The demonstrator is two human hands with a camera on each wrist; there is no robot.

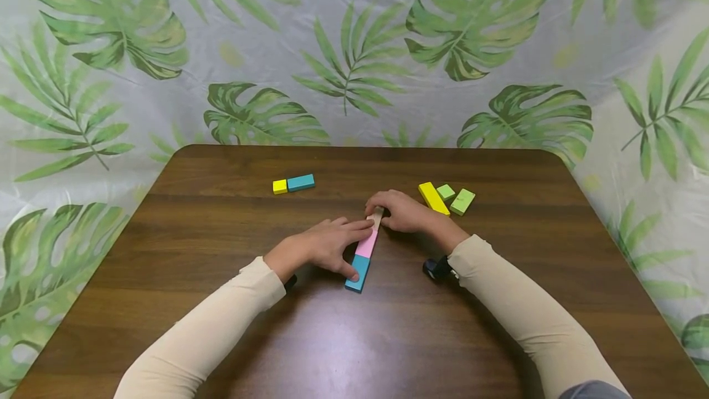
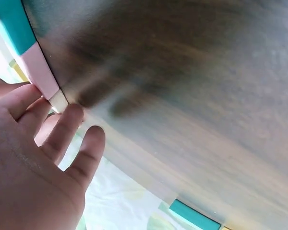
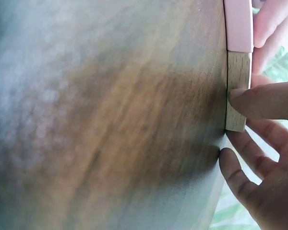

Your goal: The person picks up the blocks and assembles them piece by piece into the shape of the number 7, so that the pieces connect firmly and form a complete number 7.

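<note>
A row of three blocks lies end to end on the table: a blue block (image 1: 360, 268) nearest the body, a pink block (image 1: 365, 247) in the middle, and a bare wooden block (image 3: 237, 69) at the far end. My right hand (image 1: 408, 212) pinches the wooden block, its thumb on the near side in the right wrist view. With fairly straight fingers, my left hand (image 1: 331, 245) lies along the row's left side. Its thumb rests at the blue block and its forefinger reaches over the pink one. Both hands partly hide the row's far end.
At the back left of the wooden table (image 1: 210, 245), a yellow cube (image 1: 279, 186) sits beside another blue block (image 1: 301, 183). Right of the right hand lie a long yellow block (image 1: 434, 199), a small green block (image 1: 445, 192) and a larger green block (image 1: 462, 201). A leaf-patterned sheet (image 1: 376, 48) hangs behind.
</note>
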